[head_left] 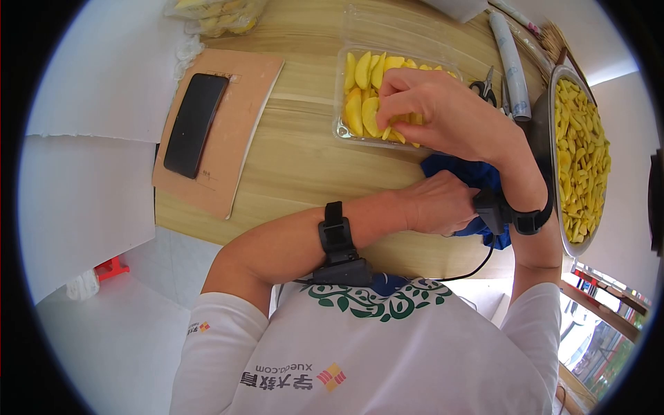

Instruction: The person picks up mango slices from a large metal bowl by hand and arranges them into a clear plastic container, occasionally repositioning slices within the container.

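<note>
My right hand [432,107] hangs over a clear plastic box [340,128], its fingers bent together in a pinch. Whether a slice is between the fingertips is too hard to tell against the yellow slices [354,111] below. Those slices lie in rows in the box, whose clear lid stands open at its far side. Nearer to me, my left hand [443,202] is closed on a crumpled blue cloth [453,164], beneath my right forearm. Part of the cloth is hidden by both arms.
A large metal bowl [553,117] of yellow slices stands at the right. Scissors [485,86] and a plastic roll [510,66] lie beside the box. A black phone [196,124] rests on a brown folder [238,131] at left. A bag of slices [220,15] lies behind.
</note>
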{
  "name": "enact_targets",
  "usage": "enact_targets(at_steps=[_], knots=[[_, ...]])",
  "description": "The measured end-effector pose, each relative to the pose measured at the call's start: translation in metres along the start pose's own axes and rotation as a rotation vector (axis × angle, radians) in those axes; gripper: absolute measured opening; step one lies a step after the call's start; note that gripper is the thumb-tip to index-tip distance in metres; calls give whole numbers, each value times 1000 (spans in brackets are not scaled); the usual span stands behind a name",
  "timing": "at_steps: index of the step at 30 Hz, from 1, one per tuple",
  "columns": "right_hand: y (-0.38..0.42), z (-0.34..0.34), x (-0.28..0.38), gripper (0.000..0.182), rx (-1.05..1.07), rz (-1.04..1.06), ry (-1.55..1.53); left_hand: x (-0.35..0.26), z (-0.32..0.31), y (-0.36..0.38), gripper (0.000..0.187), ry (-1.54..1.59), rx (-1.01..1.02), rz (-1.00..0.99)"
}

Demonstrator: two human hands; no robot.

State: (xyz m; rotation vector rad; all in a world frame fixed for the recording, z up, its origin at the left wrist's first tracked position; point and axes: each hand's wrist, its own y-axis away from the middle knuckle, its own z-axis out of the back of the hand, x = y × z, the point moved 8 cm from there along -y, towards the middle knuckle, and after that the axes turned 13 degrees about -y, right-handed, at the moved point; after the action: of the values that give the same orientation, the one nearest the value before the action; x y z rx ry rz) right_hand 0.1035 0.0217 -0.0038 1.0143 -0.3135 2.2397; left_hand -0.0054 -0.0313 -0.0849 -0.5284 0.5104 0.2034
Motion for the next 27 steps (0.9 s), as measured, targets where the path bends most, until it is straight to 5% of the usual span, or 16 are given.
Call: enact_targets(at_steps=[21, 27], knots=[[15, 20, 7, 18, -195, 148, -68, -5, 13, -2, 10, -25, -3, -11], [36, 16, -4, 31, -173, 10, 21, -5, 12, -3, 10, -23, -63, -6]])
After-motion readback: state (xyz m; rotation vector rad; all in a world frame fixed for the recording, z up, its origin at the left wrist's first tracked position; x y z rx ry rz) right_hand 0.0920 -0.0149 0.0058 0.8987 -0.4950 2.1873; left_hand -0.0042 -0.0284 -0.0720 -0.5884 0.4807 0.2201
